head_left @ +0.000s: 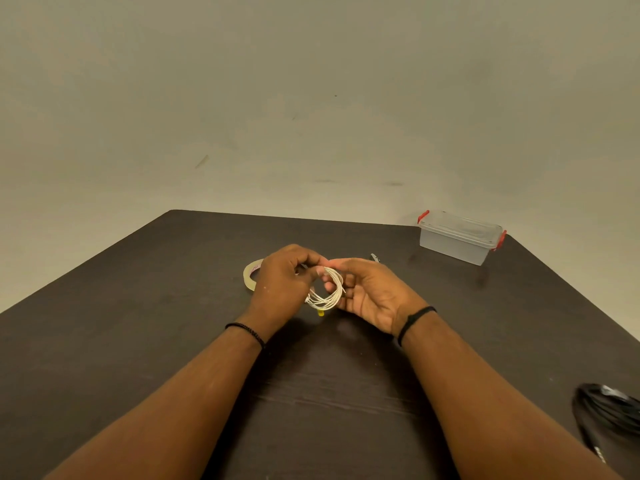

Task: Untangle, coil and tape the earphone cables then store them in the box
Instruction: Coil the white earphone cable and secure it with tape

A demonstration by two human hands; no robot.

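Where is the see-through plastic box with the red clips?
In the head view, the clear lidded plastic box with red clips sits at the dark table's far right corner, beyond the right hand.

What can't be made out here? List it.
- Head view: tape roll, its right side hidden behind left hand.
- Black cable: blurred, cut by the right edge.
- Small object beyond right hand: too small to identify.
- Box contents: unclear through the lid.

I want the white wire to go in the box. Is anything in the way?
The box has its lid clipped on, blocking entry. Between it and the white coil in both hands lies only a small, indistinct tool.
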